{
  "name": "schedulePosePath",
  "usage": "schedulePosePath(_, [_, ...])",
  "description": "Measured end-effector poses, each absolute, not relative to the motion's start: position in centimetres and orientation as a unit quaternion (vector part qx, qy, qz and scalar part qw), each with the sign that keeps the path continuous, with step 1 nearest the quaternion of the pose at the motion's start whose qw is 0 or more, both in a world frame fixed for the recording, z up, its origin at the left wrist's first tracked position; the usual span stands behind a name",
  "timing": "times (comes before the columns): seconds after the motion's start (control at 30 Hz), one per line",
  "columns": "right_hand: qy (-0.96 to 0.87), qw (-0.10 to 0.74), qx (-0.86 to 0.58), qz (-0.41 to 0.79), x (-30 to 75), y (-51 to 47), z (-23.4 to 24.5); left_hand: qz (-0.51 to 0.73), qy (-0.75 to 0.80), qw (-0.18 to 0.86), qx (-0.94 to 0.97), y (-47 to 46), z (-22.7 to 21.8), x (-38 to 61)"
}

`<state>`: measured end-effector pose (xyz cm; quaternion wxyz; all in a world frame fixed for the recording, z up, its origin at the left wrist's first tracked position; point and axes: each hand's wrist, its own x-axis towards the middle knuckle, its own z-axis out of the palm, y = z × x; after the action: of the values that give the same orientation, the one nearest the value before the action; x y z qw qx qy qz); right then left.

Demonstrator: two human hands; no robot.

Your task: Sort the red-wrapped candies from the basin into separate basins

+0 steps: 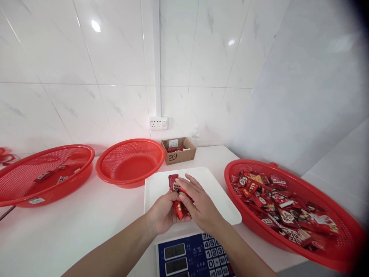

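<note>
Several small red snack packets (174, 181) are bunched between my two hands, above the white pan (207, 181) of a weighing scale. My left hand (165, 211) cups them from below and the left, fingers curled round. Across the top and right side lies my right hand (198, 200), its fingers resting on the packets and partly covering them. Below my wrists is the scale's blue panel (196, 254), with displays and number keys; my right forearm covers part of it.
A red basket (276, 166) full of red packets stands at the right. At the left, another red basket (60, 192) holds a few packets. A red basket (129, 181) sits behind the scale, beside a cardboard box (181, 156) with packets inside. A socket (158, 123) is on the tiled wall.
</note>
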<state>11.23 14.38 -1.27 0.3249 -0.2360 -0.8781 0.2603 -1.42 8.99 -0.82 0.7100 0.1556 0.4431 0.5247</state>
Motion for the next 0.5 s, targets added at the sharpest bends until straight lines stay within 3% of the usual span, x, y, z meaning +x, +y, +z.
schedulePosePath(0.23, [-0.846, 0.387, -0.279, 0.239, 12.7, 14.5, -1.6, 0.534, 0.465, 0.691, 0.148, 9.8, 1.0, -3.6])
schedulePosePath(0.5, [-0.810, 0.388, -0.353, 0.263, 15.2, 14.9, -2.6, 0.656, 0.527, 0.515, 0.164, 12.8, 4.3, -10.6])
